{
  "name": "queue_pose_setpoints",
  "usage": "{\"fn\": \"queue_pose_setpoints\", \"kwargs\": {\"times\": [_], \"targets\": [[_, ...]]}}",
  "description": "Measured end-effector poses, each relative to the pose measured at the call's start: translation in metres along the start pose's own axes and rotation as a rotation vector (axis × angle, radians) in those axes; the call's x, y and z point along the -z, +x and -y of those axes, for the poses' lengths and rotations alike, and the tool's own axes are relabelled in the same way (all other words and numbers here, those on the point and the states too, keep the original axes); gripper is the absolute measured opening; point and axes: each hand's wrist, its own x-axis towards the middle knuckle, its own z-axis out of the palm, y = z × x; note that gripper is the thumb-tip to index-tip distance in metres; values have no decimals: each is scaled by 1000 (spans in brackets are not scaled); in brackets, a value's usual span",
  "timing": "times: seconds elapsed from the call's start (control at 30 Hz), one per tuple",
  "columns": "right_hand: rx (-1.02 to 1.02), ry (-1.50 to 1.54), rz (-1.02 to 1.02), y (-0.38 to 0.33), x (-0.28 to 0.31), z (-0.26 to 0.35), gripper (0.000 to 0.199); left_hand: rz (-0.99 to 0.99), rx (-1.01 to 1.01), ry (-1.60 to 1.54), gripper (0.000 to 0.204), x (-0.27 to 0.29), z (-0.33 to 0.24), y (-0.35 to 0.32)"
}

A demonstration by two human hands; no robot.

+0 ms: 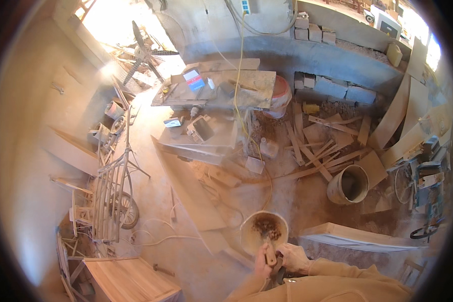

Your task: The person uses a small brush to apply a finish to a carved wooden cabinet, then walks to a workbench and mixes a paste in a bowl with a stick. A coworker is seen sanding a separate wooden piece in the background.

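the wooden-handled tool (271, 255) is at the near rim of the small bucket (248, 232), right between the hands, long axis pointing away from the body, far end over the dark clumpy stuff inside
left hand (260, 260) looks closed on the handle, right hand (294, 257) is curled just beside it, can't tell what it grips
long board (183, 186) crowds the left, pale-edged panel (360, 239) sits right, dusty floor (302, 206) stretches toward the bigger bucket (335, 189)

Tool (271, 256) over near bucket (246, 229); second bucket (335, 190) right, farther off; box (193, 80) on table (260, 96) beyond both; panel (126, 279) left.
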Motion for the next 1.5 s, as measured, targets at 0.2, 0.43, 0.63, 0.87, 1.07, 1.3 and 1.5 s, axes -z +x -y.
{"fn": "queue_pose_setpoints", "kwargs": {"times": [0.2, 0.43, 0.63, 0.87, 1.07, 1.3, 1.5], "targets": [[-211, -10, 71, 54, 2, 27, 11, -80, -53, 121, 22, -82, -94, 6], [-392, 184, -217, 122, 1, 78, 37, 32, -109, 239, 37, -118, -172, 11], [-401, 254, -233, 175, 14, 99, 53, 74, -52, 238, 35, -153, -210, 6], [-540, 353, -107, 204, 17, 104, 64, 194, -57, 283, 32, -169, -222, 1], [-566, 299, -222, 203, 34, 96, 55, 154, -172, 362, 40, -167, -221, 10], [-460, -4, -289, 199, 72, 90, 47, 115, -157, 455, 38, -168, -222, 20], [-362, -316, -284, 215, 75, 76, 46, -4, -202, 521, 34, -163, -214, 27]]}}
